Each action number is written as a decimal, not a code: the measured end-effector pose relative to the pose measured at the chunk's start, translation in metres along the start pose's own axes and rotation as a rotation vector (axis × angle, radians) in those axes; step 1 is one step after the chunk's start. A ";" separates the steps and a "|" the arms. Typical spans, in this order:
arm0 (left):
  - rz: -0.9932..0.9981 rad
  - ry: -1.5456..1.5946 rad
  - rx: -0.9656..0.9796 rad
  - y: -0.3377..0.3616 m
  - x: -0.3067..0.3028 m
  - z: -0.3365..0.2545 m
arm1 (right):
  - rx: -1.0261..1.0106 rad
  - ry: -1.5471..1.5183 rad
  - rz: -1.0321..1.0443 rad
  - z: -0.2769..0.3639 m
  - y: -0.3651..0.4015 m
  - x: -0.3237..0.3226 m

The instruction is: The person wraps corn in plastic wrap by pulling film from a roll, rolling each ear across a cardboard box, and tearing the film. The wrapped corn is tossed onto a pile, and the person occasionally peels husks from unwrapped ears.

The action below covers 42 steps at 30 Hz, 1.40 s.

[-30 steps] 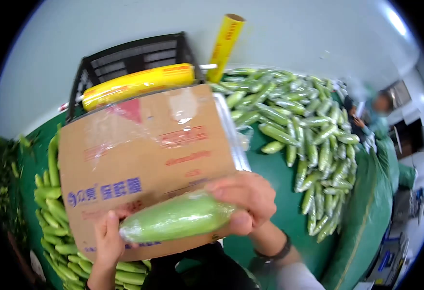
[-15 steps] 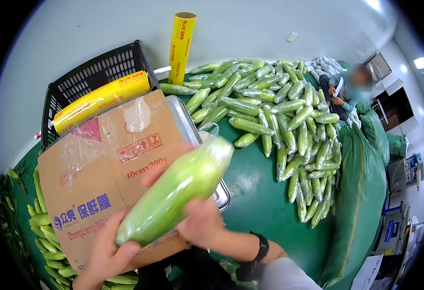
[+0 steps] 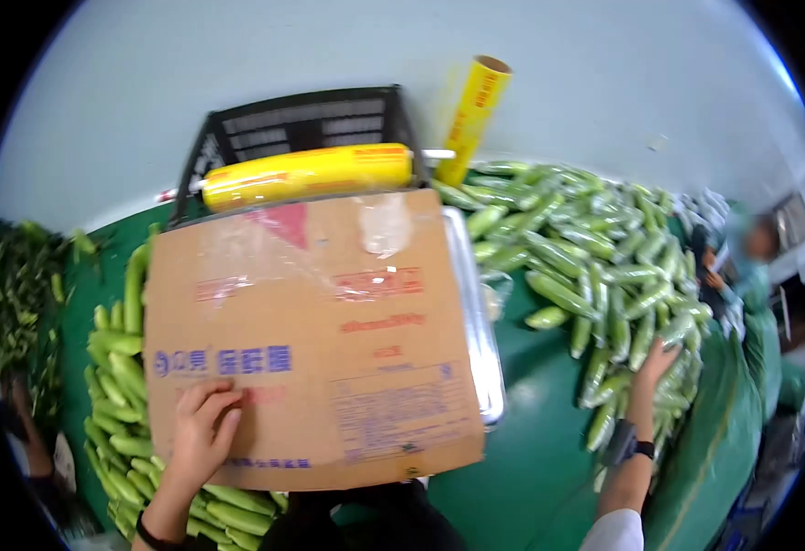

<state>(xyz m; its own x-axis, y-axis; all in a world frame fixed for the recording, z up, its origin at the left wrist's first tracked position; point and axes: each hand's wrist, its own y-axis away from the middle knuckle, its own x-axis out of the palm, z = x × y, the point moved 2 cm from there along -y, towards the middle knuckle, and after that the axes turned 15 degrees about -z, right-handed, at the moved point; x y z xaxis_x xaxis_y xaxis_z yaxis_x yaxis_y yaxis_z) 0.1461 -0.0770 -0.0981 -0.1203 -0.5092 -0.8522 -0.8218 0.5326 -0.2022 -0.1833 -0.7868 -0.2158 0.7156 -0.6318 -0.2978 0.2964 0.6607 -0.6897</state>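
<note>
My left hand (image 3: 208, 424) rests over the lower left of the flat cardboard box (image 3: 311, 321), its fingers loosely curled and holding nothing. Out to the right, my right hand (image 3: 657, 361) reaches into the pile of film-wrapped green vegetables (image 3: 559, 294). Its fingers are around a wrapped vegetable (image 3: 676, 329) at the pile's right side; whether the grip is firm is hard to see. Behind the box, a yellow film roll (image 3: 311, 174) lies across the front of a black crate (image 3: 297, 124).
Unwrapped green vegetables (image 3: 118, 386) are heaped left of the box. A yellow tube (image 3: 476, 115) stands by the wall. A metal tray (image 3: 478, 321) shows beside the box. Green sacks (image 3: 715, 441) lie at right, near a seated person (image 3: 747, 266). Another person's arm (image 3: 24, 422) shows far left.
The wrapped vegetable that was between my hands over the box is gone from them. My right hand has moved right to the pile; my left hand stays over the box. The view has shifted left.
</note>
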 end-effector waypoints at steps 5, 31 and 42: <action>-0.354 -0.052 -0.042 -0.034 0.013 0.026 | -0.028 -0.344 1.064 0.264 0.154 -0.034; -0.440 0.148 0.092 0.151 -0.009 0.059 | -0.002 -0.454 1.629 0.316 0.223 -0.172; -0.439 -0.278 -1.035 0.259 0.070 0.287 | -0.513 -0.364 1.592 0.317 0.261 -0.187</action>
<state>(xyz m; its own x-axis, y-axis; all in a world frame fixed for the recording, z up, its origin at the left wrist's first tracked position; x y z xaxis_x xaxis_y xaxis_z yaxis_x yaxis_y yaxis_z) 0.0850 0.2197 -0.3485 0.3099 -0.2784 -0.9091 -0.8407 -0.5268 -0.1253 -0.0393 -0.3671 -0.1308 0.1990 0.6370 -0.7448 -0.9636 0.2656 -0.0303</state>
